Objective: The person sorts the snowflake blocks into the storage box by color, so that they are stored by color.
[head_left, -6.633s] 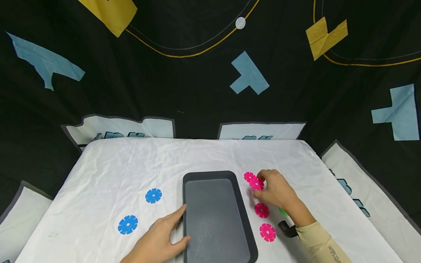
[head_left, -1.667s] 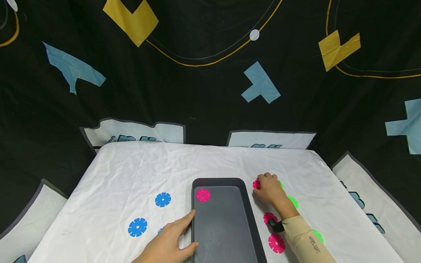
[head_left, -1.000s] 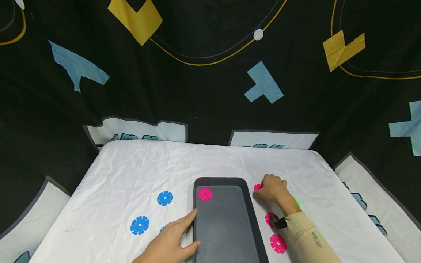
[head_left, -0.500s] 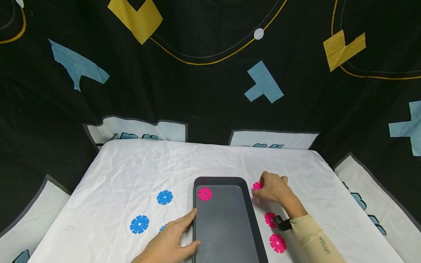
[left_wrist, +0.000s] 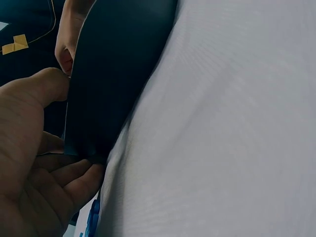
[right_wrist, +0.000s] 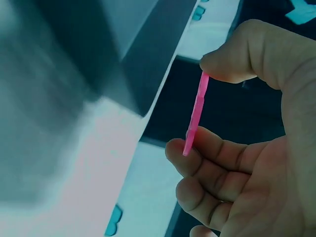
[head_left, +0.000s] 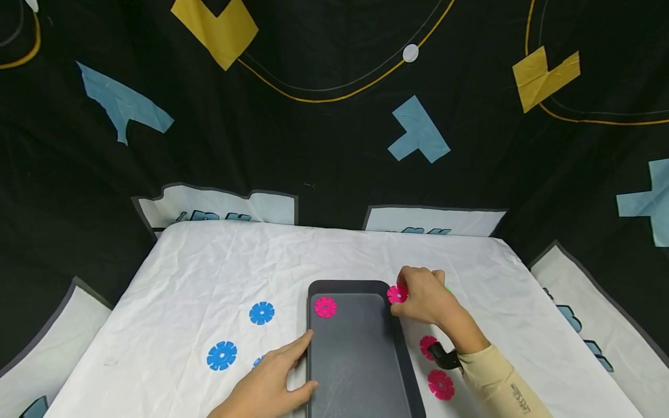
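Note:
My right hand [head_left: 425, 299] pinches a pink notched disc [head_left: 397, 294] by its edges, thumb on one side and fingertips on the other; the right wrist view shows this disc [right_wrist: 196, 113] edge-on. It overlaps the far right corner of a dark grey tray [head_left: 352, 342]. Another pink disc [head_left: 326, 307] lies flat inside the tray's far left corner. At the tray's left rim, my left hand [head_left: 269, 380] holds on, thumb over the rim; in the left wrist view its other fingers [left_wrist: 81, 180] bend against the outer wall.
Two pink discs [head_left: 441, 385] lie right of the tray, one partly behind the black wrist camera [head_left: 444, 355]. Several blue discs [head_left: 222, 355] lie left of it, one mostly hidden by my left hand. A green disc [head_left: 448, 288] peeks out behind my right hand. White cloth [head_left: 209, 261] covers the table.
Over the last second my right hand has lifted the pink disc from the table and brought it left to the tray's corner. Earlier, the tray held no disc. My left hand stays put.

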`<state>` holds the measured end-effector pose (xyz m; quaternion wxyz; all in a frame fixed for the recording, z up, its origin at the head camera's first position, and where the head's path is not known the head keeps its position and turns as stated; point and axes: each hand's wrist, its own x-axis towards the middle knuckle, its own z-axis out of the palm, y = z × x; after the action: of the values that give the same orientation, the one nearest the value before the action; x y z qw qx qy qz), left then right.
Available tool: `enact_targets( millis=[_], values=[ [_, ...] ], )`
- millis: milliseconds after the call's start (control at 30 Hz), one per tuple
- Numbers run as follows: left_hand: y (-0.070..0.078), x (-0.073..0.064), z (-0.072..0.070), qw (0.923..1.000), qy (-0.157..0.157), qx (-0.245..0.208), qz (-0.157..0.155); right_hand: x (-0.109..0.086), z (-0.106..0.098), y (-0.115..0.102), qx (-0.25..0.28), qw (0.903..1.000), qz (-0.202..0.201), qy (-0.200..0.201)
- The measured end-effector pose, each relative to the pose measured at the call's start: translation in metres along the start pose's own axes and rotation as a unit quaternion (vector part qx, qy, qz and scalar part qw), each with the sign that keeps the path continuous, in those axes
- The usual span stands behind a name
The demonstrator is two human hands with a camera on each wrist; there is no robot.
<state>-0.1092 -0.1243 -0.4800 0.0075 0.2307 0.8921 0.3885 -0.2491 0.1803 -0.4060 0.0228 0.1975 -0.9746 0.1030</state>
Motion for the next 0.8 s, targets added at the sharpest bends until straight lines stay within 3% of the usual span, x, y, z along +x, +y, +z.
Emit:
enact_targets(
  millis=[233,800],
  values=[
    [-0.002,0.000,0.001,1.0000,0.001,0.003,-0.005,0.000,0.000,-0.020,-0.008,0.9991,-0.041,0.003],
    [-0.003,0.001,0.001,1.0000,-0.005,0.000,-0.005,0.005,0.023,-0.061,-0.026,0.9893,-0.143,0.008]
  ],
)
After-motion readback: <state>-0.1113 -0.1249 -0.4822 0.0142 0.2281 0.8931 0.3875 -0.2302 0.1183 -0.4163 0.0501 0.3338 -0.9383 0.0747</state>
